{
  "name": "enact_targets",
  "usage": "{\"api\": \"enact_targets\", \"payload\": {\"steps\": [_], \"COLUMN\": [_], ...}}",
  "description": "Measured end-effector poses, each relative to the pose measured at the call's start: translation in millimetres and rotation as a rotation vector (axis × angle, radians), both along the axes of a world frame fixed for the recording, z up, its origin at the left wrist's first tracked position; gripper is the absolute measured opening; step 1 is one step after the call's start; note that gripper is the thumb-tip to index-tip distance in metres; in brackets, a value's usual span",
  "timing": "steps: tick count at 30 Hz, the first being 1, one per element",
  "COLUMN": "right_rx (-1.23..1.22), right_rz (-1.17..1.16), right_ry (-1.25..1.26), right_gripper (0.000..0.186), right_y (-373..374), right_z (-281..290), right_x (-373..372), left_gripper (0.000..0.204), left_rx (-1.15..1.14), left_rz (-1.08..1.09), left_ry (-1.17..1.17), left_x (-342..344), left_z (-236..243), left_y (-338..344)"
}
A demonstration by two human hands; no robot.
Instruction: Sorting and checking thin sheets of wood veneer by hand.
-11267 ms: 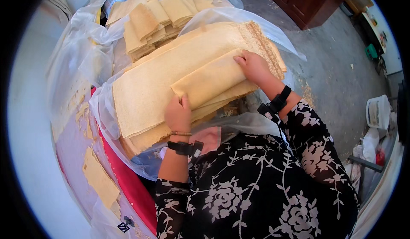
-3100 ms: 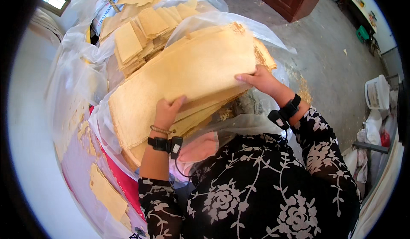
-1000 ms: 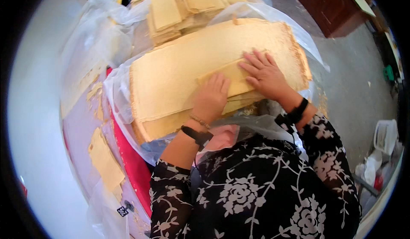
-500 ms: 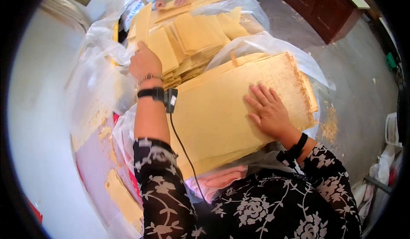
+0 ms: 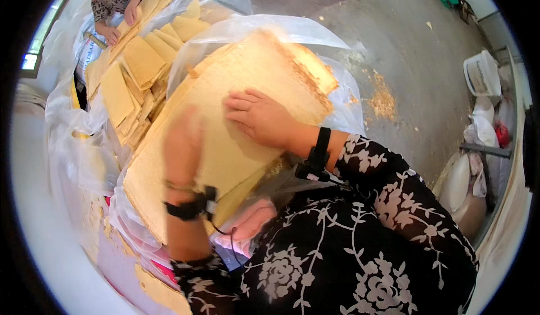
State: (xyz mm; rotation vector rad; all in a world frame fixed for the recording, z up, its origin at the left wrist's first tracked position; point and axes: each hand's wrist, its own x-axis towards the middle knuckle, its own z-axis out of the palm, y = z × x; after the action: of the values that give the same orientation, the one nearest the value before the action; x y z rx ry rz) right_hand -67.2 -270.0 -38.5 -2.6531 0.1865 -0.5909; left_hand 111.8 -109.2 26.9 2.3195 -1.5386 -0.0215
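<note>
A large stack of thin yellowish sheets (image 5: 259, 61) with rough, crumbly edges lies in front of me. My right hand (image 5: 260, 118) rests on the top sheet, fingers stretched out and together. Over the left part of the same stack is my left hand (image 5: 184, 143), smeared by motion; its fingers are not clear, and I cannot tell whether it touches the sheet. Beyond the stack, to the left, lies a pile of smaller cut yellow pieces (image 5: 143, 64). Dark straps with small black devices circle both my wrists.
Clear plastic sheeting (image 5: 281, 25) spreads under and around the stacks. At the far left, a co-worker's hands (image 5: 132, 11) are at more sheets. Crumbs (image 5: 383, 98) lie on the grey floor at right, near a white bucket (image 5: 482, 74). A pink cloth (image 5: 253, 219) is close to my body.
My left hand has let go of the narrow strip it held by the smaller pieces and come back over the large stack. My right hand remains on the sheet. The view has swung right.
</note>
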Motion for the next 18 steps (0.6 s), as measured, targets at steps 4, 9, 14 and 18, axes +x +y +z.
{"api": "enact_targets", "payload": {"steps": [4,9,14,18], "right_rx": [0.572,1.573,1.81,1.772], "right_rz": [0.07,-0.427,-0.304,-0.209], "right_ry": [0.163,0.184,-0.165,-0.214], "right_gripper": [0.034,0.034,0.036,0.029], "right_y": [18,-9,-18,-25], "right_z": [6,-33,-35,-42], "right_x": [-77,-151,-150,-146], "left_gripper": [0.048,0.068,0.071,0.069], "left_rx": [-0.067,0.018,0.057,0.069], "left_rz": [-0.211,-0.074,-0.077,-0.054], "left_ry": [0.074,-0.115,-0.136,-0.114], "left_x": [-101,-136,-136,-137], "left_z": [-32,-27,-23,-21], "left_y": [12,0,-8,-10]}}
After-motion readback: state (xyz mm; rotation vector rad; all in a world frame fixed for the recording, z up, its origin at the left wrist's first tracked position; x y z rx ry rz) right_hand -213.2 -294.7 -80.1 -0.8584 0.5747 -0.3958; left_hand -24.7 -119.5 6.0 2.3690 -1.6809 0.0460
